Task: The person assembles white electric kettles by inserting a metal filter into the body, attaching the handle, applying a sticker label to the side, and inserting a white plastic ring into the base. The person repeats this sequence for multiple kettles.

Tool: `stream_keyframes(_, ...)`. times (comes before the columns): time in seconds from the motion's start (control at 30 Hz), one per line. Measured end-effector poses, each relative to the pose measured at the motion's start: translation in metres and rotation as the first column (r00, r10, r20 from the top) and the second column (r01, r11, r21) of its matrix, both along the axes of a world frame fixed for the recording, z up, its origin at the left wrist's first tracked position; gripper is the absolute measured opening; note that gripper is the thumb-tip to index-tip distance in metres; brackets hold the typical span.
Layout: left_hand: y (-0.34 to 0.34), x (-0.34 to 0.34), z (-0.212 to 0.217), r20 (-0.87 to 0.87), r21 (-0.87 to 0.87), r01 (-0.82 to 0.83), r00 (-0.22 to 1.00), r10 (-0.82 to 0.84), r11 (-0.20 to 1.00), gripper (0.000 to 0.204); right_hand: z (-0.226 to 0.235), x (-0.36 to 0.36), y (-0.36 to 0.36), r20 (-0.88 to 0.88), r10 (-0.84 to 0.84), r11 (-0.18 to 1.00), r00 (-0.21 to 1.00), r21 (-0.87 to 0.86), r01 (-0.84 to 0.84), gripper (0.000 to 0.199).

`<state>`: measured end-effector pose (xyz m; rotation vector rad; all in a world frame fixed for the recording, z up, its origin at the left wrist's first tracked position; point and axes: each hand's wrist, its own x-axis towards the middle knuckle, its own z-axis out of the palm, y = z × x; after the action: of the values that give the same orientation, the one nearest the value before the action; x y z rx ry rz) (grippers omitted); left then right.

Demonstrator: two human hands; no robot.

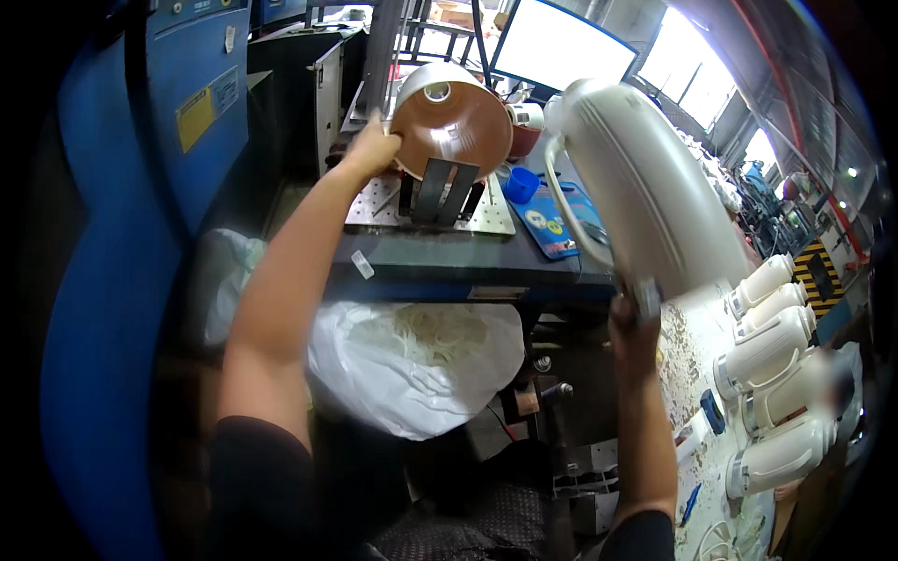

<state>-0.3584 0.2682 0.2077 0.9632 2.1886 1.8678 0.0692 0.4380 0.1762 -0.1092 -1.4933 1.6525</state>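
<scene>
My left hand [374, 148] is closed at the left edge of a hollow shell [451, 136], white outside and glossy brown inside. Its open end faces me, and a round hole shows deep within. The shell rests on a dark metal bracket [443, 190] fixed to a perforated metal plate [382, 209]. On the right, my right hand [636, 327] grips a large white thermos jug [645, 178] near its metal-banded lower end. The jug is raised and tilted, its long handle [567, 201] toward the left. Motion blurs that hand and its fingers partly.
Several white jugs [767, 346] lie along a worn bench [687, 346] on the right. A blue cup [521, 185] stands by a blue mat [566, 220]. Below the worktable edge hangs a white bag [416, 393] with pale strips. A blue cabinet [112, 234] rises at left.
</scene>
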Motion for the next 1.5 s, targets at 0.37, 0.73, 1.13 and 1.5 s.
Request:
stream_keyframes(0.37, -0.113, 0.106, -0.045, 0.264, 0.642, -0.144, 0.964, -0.041, 0.753, 0.056, 0.034, -0.283, 0.047, 0.107, -0.615, 0.755, 0.781, 0.365, 0.545, 0.029)
stream_keyframes(0.73, -0.269, 0.184, -0.148, 0.458, 0.494, -0.378, 0.879, 0.135, 0.783, 0.063, 0.047, -0.245, 0.037, 0.356, -0.7, 0.539, 0.619, 0.832, 0.131, 0.049)
stream_keyframes(1.13, -0.311, 0.259, -0.152, 0.458, 0.484, -0.249, 0.889, -0.001, 0.839, 0.077, 0.039, -0.056, -0.087, 0.263, -0.358, 0.745, 0.896, 0.659, 0.104, 0.035)
stream_keyframes(1.5, -0.328, 0.335, -0.17, -0.42, 0.056, -0.112, 0.899, 0.125, 0.992, 0.092, 0.073, -0.012, -0.157, 0.607, 0.445, 0.684, 0.659, 0.244, -0.687, 0.084)
